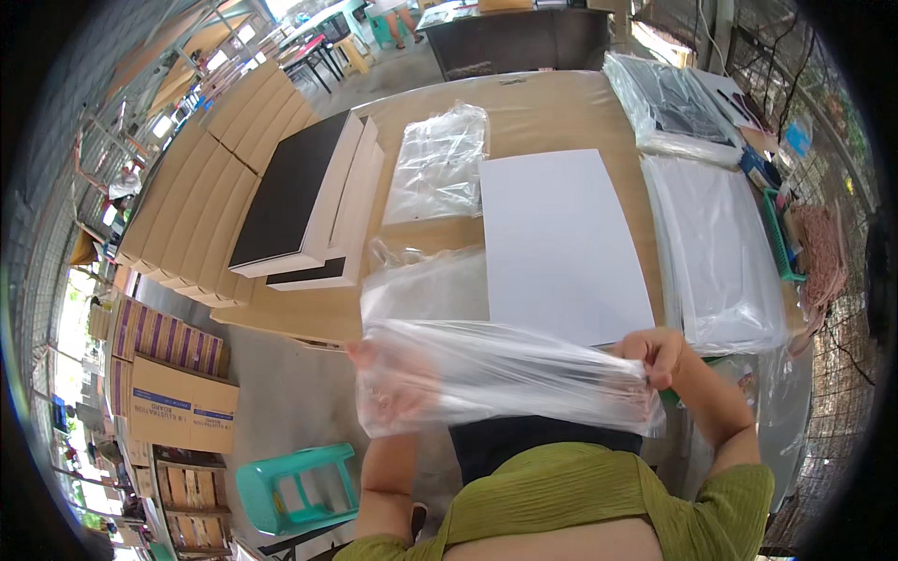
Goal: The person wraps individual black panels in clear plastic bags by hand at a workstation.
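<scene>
A clear plastic bag (524, 369) is stretched crosswise between my two hands, in front of my body at the table's near edge. My right hand (657, 357) is closed, pinching the bag's right end. My left hand (398, 383) shows blurred through the film at the other end and holds it there; whether the fingers are inside or behind the bag I cannot tell. Just beyond lies a large white sheet (566, 243) on the table. Left of it, partly covered by the held bag, is another clear plastic bag (426, 290).
Black-topped thick boards (299, 192) and a row of brown cartons (187, 206) stand at the left. Folded clear bags (438, 164) lie farther back. Plastic-wrapped stacks (716, 248) and a green basket (781, 234) line the right. A green stool (297, 488) stands on the floor.
</scene>
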The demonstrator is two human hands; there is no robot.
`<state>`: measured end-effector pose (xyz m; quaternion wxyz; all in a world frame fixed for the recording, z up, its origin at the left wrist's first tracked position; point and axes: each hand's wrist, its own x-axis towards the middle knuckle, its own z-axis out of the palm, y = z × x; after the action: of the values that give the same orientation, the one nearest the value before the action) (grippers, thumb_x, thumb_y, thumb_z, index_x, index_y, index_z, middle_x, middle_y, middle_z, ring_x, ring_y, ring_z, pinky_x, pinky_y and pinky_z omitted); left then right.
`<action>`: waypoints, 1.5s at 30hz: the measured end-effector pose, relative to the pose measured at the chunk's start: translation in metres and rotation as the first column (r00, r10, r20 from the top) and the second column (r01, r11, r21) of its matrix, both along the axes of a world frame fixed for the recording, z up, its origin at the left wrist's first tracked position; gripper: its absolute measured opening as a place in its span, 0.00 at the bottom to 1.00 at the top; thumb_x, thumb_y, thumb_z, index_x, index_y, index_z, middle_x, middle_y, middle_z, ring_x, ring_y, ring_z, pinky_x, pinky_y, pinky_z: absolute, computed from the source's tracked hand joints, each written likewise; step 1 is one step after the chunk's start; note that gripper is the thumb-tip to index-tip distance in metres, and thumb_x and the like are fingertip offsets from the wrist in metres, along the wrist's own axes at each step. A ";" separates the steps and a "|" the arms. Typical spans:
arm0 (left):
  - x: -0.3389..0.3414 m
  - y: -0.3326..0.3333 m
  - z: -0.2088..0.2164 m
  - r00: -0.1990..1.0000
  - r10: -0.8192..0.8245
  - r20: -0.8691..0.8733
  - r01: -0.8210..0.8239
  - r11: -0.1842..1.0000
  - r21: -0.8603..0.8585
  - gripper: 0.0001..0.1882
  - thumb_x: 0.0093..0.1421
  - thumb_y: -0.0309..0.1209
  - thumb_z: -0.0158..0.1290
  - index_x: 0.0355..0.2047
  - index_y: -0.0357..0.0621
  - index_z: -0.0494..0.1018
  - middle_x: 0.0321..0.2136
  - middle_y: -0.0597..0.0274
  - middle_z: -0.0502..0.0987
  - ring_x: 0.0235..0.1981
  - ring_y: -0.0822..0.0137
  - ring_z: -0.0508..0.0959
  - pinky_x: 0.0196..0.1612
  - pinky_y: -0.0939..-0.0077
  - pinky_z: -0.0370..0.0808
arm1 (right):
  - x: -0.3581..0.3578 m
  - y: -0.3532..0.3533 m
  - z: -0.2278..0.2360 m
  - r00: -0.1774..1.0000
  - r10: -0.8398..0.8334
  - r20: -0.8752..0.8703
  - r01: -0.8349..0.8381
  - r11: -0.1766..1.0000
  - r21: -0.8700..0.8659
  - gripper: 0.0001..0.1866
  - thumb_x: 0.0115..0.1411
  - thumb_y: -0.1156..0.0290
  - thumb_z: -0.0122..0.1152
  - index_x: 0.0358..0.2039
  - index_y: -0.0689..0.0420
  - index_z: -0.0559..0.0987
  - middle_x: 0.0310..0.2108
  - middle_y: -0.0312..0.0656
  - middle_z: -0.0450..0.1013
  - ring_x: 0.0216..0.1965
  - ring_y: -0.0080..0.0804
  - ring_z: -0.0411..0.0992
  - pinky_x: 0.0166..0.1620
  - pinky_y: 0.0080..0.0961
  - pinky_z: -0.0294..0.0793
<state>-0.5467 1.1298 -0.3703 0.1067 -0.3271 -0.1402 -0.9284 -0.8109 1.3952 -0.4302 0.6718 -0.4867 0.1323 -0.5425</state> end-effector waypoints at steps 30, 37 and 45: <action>-0.005 0.045 -0.021 0.139 0.934 0.329 0.278 0.282 -0.918 0.39 0.49 0.15 0.48 0.64 0.42 0.57 0.59 0.51 0.63 0.49 0.63 0.73 0.51 0.71 0.70 | 0.023 0.067 0.017 0.214 -0.669 -0.712 0.929 -0.085 0.360 0.07 0.46 0.79 0.59 0.28 0.65 0.78 0.29 0.42 0.72 0.31 0.31 0.73 0.33 0.25 0.71; -0.025 0.032 0.031 0.797 0.368 0.479 -0.243 0.922 -0.302 0.49 0.46 0.29 0.48 0.68 0.35 0.39 0.69 0.52 0.45 0.69 0.65 0.47 0.69 0.68 0.40 | 0.032 0.012 0.083 0.039 -0.999 0.022 0.991 0.036 -0.130 0.13 0.52 0.68 0.64 0.35 0.61 0.76 0.30 0.40 0.72 0.31 0.34 0.73 0.48 0.32 0.70; -0.041 -0.023 0.147 0.382 0.884 -0.271 -0.756 0.130 -0.641 0.51 0.53 0.44 0.62 0.67 0.36 0.45 0.68 0.50 0.46 0.53 0.65 0.71 0.48 0.72 0.73 | -0.032 -0.002 0.165 -0.307 -0.940 0.149 0.842 -0.342 -0.417 0.06 0.56 0.73 0.66 0.31 0.62 0.79 0.32 0.36 0.76 0.34 0.21 0.71 0.41 0.18 0.67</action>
<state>-0.5879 1.1071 -0.2230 0.4579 -0.1252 -0.6327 -0.6119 -0.8433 1.3933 -0.2654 -0.1652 -0.3622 0.4496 -0.7996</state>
